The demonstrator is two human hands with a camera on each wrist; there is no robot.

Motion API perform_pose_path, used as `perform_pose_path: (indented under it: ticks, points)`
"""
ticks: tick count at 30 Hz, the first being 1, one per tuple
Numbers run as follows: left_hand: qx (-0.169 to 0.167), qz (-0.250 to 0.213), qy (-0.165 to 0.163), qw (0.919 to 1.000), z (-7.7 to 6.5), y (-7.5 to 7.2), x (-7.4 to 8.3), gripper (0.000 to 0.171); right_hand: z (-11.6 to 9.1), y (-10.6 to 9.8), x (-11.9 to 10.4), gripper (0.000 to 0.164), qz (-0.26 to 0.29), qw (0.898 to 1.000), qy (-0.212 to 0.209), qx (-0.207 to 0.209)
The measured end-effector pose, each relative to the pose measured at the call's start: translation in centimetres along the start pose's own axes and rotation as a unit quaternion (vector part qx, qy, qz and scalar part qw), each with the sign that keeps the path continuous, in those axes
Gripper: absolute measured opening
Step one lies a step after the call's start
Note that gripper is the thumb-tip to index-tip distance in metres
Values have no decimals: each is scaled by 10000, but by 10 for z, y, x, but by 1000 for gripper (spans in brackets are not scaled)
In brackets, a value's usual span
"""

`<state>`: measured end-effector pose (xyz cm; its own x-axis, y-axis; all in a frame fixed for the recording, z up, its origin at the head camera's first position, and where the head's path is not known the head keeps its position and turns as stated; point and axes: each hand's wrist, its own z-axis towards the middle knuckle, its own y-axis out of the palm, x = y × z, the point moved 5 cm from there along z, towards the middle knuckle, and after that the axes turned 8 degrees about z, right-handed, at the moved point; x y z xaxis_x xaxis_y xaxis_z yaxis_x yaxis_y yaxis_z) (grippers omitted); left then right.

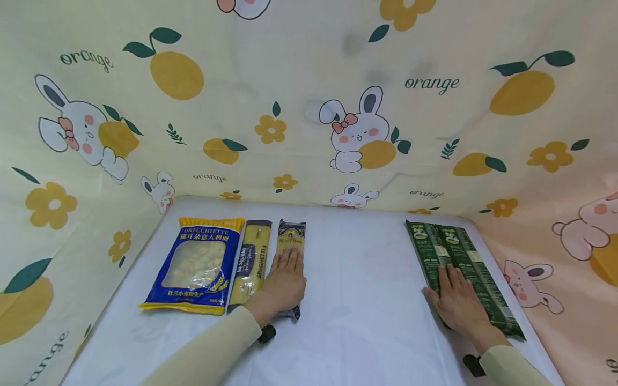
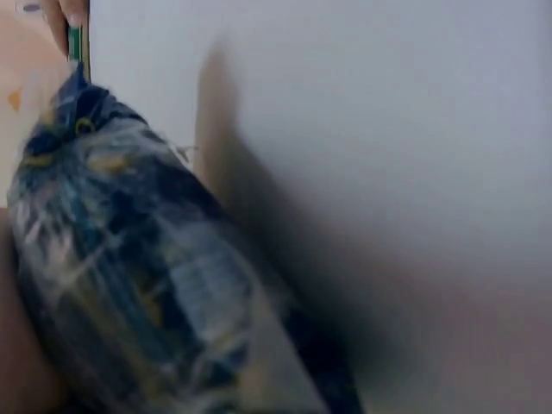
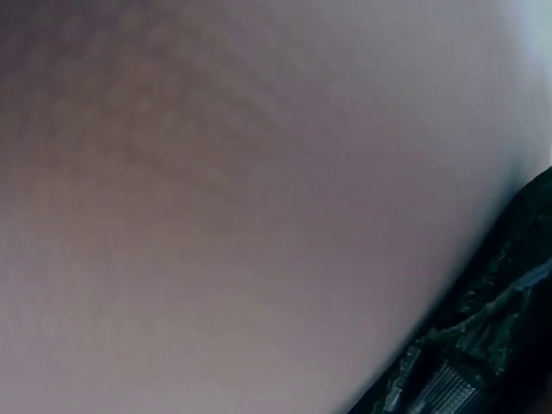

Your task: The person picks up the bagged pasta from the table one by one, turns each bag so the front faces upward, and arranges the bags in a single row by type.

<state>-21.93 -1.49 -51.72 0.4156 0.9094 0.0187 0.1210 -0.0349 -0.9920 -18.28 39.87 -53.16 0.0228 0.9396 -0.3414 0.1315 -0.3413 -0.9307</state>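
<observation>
My left hand (image 1: 285,284) rests on a narrow pasta pack (image 1: 292,233) with a dark blue and gold wrapper, its fingers straight along the pack. The crinkled end of that pack (image 2: 147,259) fills the lower left of the left wrist view. On the right, my right hand (image 1: 461,303) lies with extended fingers on two long green packs (image 1: 454,241) set side by side. Part of a green wrapper (image 3: 483,345) shows at the lower right of the right wrist view; the rest there is blurred.
Left of the narrow pack lie a yellow spaghetti pack (image 1: 251,262) and a blue and yellow orecchiette bag (image 1: 195,262). All rest on a white-covered table (image 1: 357,300). Curtains (image 1: 299,69) printed with rabbits and oranges stand at the back and both sides.
</observation>
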Motion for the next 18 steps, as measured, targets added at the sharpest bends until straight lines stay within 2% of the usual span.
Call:
perform_pose_path:
  ticks: [5,10,18]
  points:
    - [32,-4,44,10000,-4,-2,-12,68,0,2,1,96,134,9998,71,-109]
    - [98,-5,46,9999,-7,-5,-11,69,0,3,-1,97,344,9993,56,-132]
    - [-37,31,-19,10000,-7,-2,-9,70,-1,6,-14,98,731,9972,36,-145]
